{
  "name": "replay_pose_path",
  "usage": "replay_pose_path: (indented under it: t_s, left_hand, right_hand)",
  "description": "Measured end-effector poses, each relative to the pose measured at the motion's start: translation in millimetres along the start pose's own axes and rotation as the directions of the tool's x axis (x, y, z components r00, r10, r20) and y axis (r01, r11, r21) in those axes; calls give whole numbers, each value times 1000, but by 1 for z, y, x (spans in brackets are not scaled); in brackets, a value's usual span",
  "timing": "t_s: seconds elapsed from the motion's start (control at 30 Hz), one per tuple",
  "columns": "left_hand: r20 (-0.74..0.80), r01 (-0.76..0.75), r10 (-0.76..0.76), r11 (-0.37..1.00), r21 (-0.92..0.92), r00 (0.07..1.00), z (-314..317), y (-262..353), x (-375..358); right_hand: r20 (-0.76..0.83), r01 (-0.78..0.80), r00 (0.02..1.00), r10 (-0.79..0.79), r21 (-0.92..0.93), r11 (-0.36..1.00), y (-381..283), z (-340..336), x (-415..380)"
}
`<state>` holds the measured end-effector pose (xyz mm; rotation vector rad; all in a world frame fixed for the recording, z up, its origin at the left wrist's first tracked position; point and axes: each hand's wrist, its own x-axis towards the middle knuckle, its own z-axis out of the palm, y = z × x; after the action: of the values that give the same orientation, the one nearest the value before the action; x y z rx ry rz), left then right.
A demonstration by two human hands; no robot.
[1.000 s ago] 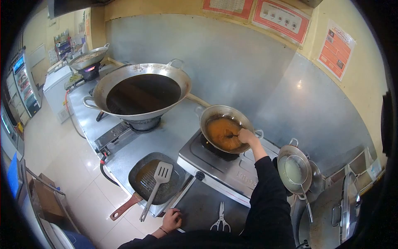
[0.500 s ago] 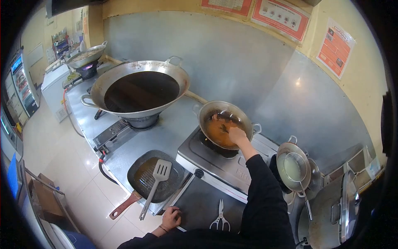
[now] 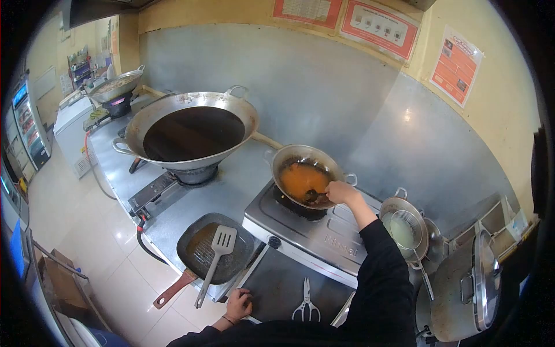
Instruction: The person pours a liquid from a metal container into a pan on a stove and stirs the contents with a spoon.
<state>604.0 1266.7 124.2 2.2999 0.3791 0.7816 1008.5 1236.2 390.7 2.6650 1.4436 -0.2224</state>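
Note:
In the small wok [image 3: 274,163] on the gas stove [image 3: 263,217], orange liquid [image 3: 302,179] covers the bottom. My right hand [image 3: 343,194] reaches over the wok's near right rim, closed around the handle of a dark ladle [image 3: 313,196]. The ladle's bowl dips into the liquid at the right side. My left hand [image 3: 238,303] rests at the left edge of a dark flat surface [image 3: 272,283], its fingers curled in and no object visible in them. Beside it, kitchen scissors [image 3: 306,301] lie on that surface.
A large wok of dark liquid [image 3: 193,133] stands on a burner to the left. A square grill pan [image 3: 196,272] holds a slotted turner [image 3: 221,248]. At right are a strainer [image 3: 407,228] over another pan and a big lidded pot [image 3: 454,289].
My right hand has drawn right toward the wok's rim, raising its wrist, and the dark ladle now shows clearly. The view has shifted slightly. My left hand stays put.

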Motion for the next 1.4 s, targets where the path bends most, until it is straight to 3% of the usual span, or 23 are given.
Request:
replay_pose_path:
  t_s: [0.2, 0.37, 0.53, 0.83, 1.03, 1.4]
  left_hand:
    - [-14, 0, 0, 1000, -4, 1000, 2, 1, 0]
    - [-6, 19, -19, 1000, 8, 1000, -4, 7, 4]
    - [-9, 24, -24, 1000, -2, 1000, -5, 8, 4]
    - [-3, 18, -18, 1000, 11, 1000, 1, 1, 1]
    - [3, 26, -26, 1000, -3, 1000, 0, 2, 2]
    - [-28, 6, -6, 1000, 6, 1000, -1, 6, 5]
  right_hand:
    - [-48, 30, 998, -28, 39, 999, -12, 6, 23]
    - [18, -120, 993, 120, 14, 993, -36, 8, 42]
    - [6, -196, 981, 196, 15, 980, -6, 25, 84]
    - [-295, -257, 922, 252, 21, 966, 14, 7, 94]
    - [-372, -231, 907, 198, -47, 972, 20, 44, 95]
    - [-238, -75, 970, 48, -106, 992, 5, 49, 28]
